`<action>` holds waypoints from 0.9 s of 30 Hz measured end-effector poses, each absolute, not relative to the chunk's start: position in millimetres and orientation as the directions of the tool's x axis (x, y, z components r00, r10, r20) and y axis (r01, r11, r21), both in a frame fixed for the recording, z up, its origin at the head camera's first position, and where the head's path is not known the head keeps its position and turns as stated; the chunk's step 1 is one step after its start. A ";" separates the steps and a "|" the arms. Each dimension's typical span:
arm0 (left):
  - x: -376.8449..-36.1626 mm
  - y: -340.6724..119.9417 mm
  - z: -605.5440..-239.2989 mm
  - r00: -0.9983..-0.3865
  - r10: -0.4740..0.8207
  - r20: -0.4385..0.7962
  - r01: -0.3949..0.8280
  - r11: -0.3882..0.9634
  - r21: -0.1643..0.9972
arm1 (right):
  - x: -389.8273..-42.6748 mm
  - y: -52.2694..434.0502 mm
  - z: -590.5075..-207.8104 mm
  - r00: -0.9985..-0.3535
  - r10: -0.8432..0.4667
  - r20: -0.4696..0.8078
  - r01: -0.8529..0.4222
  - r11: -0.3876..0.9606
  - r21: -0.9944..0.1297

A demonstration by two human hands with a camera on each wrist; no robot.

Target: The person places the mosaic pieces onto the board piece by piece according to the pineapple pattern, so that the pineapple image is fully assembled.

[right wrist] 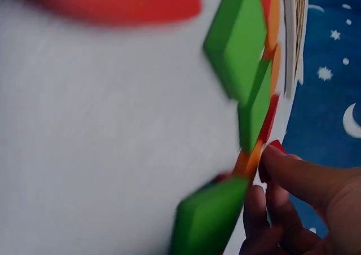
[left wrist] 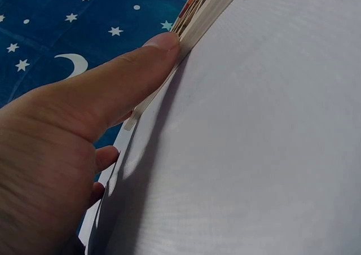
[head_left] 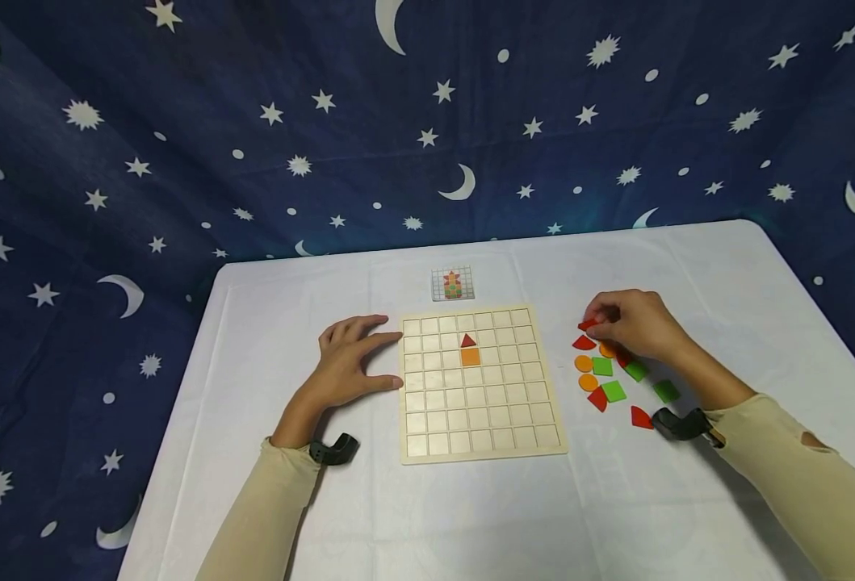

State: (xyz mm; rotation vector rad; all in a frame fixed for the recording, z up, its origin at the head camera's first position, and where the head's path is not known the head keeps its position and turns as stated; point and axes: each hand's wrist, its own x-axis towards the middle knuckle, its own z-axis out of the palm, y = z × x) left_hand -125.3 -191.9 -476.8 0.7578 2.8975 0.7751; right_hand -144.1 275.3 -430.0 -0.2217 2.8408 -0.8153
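Observation:
My left hand [head_left: 343, 367] touches the left edge of a wooden grid board [head_left: 478, 395] with thumb and index fingertip, both fairly straight. In the left wrist view the thumb [left wrist: 130, 74] lies against the board's side. On the board a red triangle [head_left: 468, 341] sits just above an orange square [head_left: 470, 357]. Over the loose pieces at the right, my right hand [head_left: 634, 323] pinches a red piece [head_left: 588, 324] between thumb and fingers; its full shape is hidden. Below it lie a red quarter-circle [head_left: 584, 343], orange discs [head_left: 583, 364] and green squares [head_left: 614, 391].
A small pattern card [head_left: 453, 283] with a coloured figure on a grid lies behind the board. More red pieces [head_left: 641, 417] and a green square [head_left: 665, 391] are near the right wrist. A white cloth covers the table [head_left: 471, 516]; a starry curtain [head_left: 369, 145] hangs behind.

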 end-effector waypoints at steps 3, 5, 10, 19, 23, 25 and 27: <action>-125.5 -191.5 -477.1 -0.879 0.470 0.076 0.445 0.756 0.481 | -140.0 264.8 -425.9 -0.971 -0.207 -0.117 -0.100 0.802 -0.590; -125.6 -191.3 -476.8 -0.880 0.470 0.074 0.444 0.756 0.482 | -137.9 255.4 -423.2 -0.966 -0.222 -0.132 -0.090 0.769 -0.633; -125.5 -191.8 -476.6 -0.880 0.470 0.074 0.443 0.754 0.485 | -135.5 231.8 -421.0 -0.937 -0.288 -0.196 -0.070 0.708 -0.703; -125.5 -191.2 -477.4 -0.877 0.472 0.087 0.452 0.751 0.482 | -139.0 193.9 -433.2 -0.897 -0.344 -0.278 0.013 0.606 -0.795; -125.8 -191.1 -477.7 -0.877 0.473 0.087 0.452 0.748 0.486 | -140.3 180.0 -436.2 -0.908 -0.338 -0.247 -0.034 0.648 -0.761; -125.5 -191.5 -477.8 -0.878 0.471 0.087 0.450 0.747 0.490 | -140.8 175.2 -436.7 -0.912 -0.338 -0.234 -0.053 0.662 -0.748; -125.2 -191.9 -477.8 -0.879 0.468 0.086 0.446 0.748 0.492 | -141.1 171.1 -436.3 -0.912 -0.340 -0.230 -0.059 0.664 -0.745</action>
